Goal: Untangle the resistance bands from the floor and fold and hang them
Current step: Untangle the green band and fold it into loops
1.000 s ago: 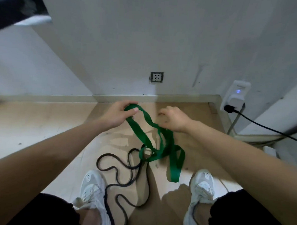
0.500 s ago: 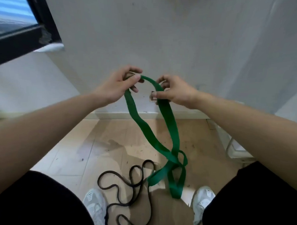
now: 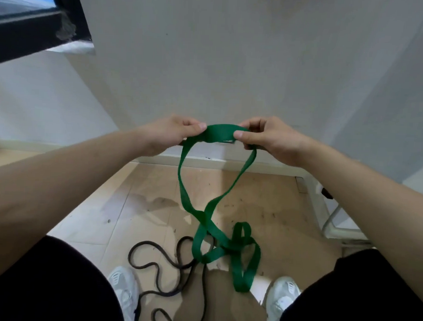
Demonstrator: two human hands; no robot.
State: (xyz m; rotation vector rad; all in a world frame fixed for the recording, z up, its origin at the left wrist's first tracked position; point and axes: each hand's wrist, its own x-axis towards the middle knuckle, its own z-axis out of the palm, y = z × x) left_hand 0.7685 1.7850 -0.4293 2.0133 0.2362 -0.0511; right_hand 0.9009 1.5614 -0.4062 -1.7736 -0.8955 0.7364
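Two hands, left (image 3: 175, 132) and right (image 3: 267, 136), each grip closed on one green band (image 3: 182, 190); one black band (image 3: 167, 262) below.

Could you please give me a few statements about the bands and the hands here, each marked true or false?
1. Both hands, left hand and right hand, pinch the top of the green band. True.
2. The green band hangs free of twists. False: its lower part is knotted into loops.
3. The black band is lifted off the floor. False: it lies on the floor between the white shoes.
4. No hook for hanging is visible. True.
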